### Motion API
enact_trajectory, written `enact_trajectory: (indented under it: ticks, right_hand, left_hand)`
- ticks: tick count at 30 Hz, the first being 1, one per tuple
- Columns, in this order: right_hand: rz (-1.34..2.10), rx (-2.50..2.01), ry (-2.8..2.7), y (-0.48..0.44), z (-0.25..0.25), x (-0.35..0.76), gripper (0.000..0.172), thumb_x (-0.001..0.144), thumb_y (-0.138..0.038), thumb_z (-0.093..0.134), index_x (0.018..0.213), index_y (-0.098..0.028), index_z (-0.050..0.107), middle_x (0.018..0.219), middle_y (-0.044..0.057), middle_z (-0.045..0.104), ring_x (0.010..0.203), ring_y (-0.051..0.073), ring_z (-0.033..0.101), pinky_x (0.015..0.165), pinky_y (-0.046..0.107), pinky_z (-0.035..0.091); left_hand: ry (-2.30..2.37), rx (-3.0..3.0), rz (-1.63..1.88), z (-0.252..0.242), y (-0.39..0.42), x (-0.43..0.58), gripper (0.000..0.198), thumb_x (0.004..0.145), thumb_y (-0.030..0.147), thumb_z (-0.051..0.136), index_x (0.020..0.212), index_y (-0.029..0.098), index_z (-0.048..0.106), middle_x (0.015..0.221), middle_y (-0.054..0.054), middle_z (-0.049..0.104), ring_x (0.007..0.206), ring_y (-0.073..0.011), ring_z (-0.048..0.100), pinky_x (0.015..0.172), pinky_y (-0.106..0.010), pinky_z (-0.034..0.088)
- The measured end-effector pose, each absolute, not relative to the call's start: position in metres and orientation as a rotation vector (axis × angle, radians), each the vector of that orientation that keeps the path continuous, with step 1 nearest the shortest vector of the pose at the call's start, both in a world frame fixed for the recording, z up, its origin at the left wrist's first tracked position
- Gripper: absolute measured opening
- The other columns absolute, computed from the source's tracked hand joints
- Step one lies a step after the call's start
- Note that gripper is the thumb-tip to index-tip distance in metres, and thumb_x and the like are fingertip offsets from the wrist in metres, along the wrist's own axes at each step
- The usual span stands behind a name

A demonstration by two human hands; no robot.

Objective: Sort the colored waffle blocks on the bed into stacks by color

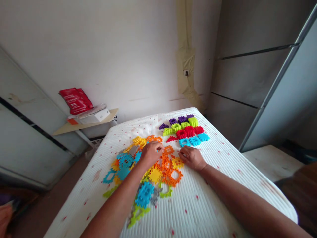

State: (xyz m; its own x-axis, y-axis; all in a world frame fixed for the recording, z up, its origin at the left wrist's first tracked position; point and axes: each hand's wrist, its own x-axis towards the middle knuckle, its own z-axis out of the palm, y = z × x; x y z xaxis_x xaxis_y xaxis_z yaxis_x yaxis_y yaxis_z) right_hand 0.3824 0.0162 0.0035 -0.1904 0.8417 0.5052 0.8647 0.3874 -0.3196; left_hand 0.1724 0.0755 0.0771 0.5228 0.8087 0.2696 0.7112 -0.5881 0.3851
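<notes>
My left hand (151,153) is over the middle of a loose pile of plastic interlocking tiles, its fingers curled into a pinch. Whatever lies between those fingertips is too small or hidden to make out. At the pile's right edge my right hand (192,157) is closed, fingertips turned down near a yellow window tile (177,162). I cannot see what it holds, if anything. Orange tiles (175,177) lie between and below the hands. Closer to me are a solid yellow tile (155,175), stacked blue tiles (144,194) and a green frame tile (165,190).
Beyond my right hand, tiles stand in colour rows: purple (182,119), green (184,125), red (190,131) and light blue (194,141). The white ribbed table (213,205) reaches toward the wall. A side shelf (112,115) at left holds a red packet (76,100) and a white box (102,114).
</notes>
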Motion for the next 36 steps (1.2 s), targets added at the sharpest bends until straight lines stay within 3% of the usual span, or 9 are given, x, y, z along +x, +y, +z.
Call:
enact_trajectory:
  ticks: [5, 9, 16, 22, 27, 32, 36]
  right_hand:
    - [-0.06, -1.461, -2.022, 0.017, 0.003, 0.382, 0.024, 0.087, -0.025, 0.042, 0.074, -0.018, 0.06, 0.074, 0.004, 0.063, 0.066, 0.012, 0.056, 0.06, 0.022, 0.035]
    - [-0.075, -1.483, -2.032, 0.018, 0.003, 0.381, 0.024, 0.087, -0.025, 0.042, 0.072, -0.018, 0.06, 0.073, 0.003, 0.063, 0.065, 0.012, 0.056, 0.06, 0.022, 0.035]
    - [-0.089, -1.487, -2.022, 0.017, 0.002, 0.379, 0.022, 0.086, -0.023, 0.042, 0.073, -0.018, 0.06, 0.073, 0.003, 0.063, 0.067, 0.012, 0.057, 0.06, 0.022, 0.035]
    - [-0.095, -1.499, -2.014, 0.016, 0.004, 0.378, 0.022, 0.086, -0.022, 0.043, 0.073, -0.018, 0.06, 0.074, 0.003, 0.063, 0.066, 0.011, 0.057, 0.06, 0.021, 0.035]
    - [-0.084, -1.512, -2.014, 0.017, 0.004, 0.378, 0.024, 0.086, -0.022, 0.042, 0.071, -0.018, 0.06, 0.073, 0.003, 0.063, 0.065, 0.011, 0.056, 0.06, 0.021, 0.034]
    - [-0.057, -1.525, -2.012, 0.017, 0.004, 0.379, 0.025, 0.087, -0.023, 0.041, 0.072, -0.018, 0.061, 0.073, 0.003, 0.063, 0.066, 0.012, 0.056, 0.06, 0.021, 0.035]
    - [-0.015, -1.498, -1.979, 0.018, 0.004, 0.378, 0.025, 0.087, -0.025, 0.041, 0.074, -0.019, 0.061, 0.074, 0.003, 0.063, 0.068, 0.012, 0.057, 0.061, 0.022, 0.037]
  left_hand:
    - [0.921, 2.674, 0.335, 0.077, -0.003, 0.135, 0.014, 0.072, 0.016, 0.057, 0.066, 0.024, 0.067, 0.071, 0.001, 0.063, 0.075, -0.0134, 0.057, 0.073, -0.026, 0.042]
    - [0.978, 2.8, 0.198, 0.061, -0.035, 0.128, 0.002, 0.07, 0.022, 0.065, 0.071, 0.023, 0.065, 0.077, 0.0, 0.061, 0.081, -0.017, 0.054, 0.075, -0.031, 0.038]
    - [1.086, 2.899, 0.169, 0.039, -0.042, 0.136, 0.006, 0.071, 0.022, 0.066, 0.072, 0.021, 0.06, 0.085, -0.002, 0.059, 0.088, -0.0206, 0.051, 0.081, -0.038, 0.035]
    - [1.143, 2.782, 0.47, 0.04, -0.027, 0.135, 0.012, 0.077, 0.017, 0.053, 0.071, 0.021, 0.062, 0.077, -0.003, 0.06, 0.08, -0.018, 0.053, 0.075, -0.033, 0.038]
    - [1.28, 2.259, 0.85, 0.046, 0.008, 0.126, 0.021, 0.078, 0.027, 0.049, 0.073, 0.019, 0.068, 0.077, -0.004, 0.064, 0.075, -0.0174, 0.058, 0.071, -0.03, 0.043]
    - [1.319, 1.528, 1.041, 0.048, 0.034, 0.125, 0.036, 0.065, 0.046, 0.063, 0.077, 0.013, 0.069, 0.055, 0.0, 0.056, 0.053, -0.0124, 0.05, 0.051, -0.024, 0.037]
    - [1.218, 1.235, 1.092, 0.043, 0.042, 0.131, 0.042, 0.054, 0.048, 0.071, 0.073, 0.011, 0.066, 0.049, 0.003, 0.05, 0.044, -0.0069, 0.04, 0.043, -0.02, 0.028]
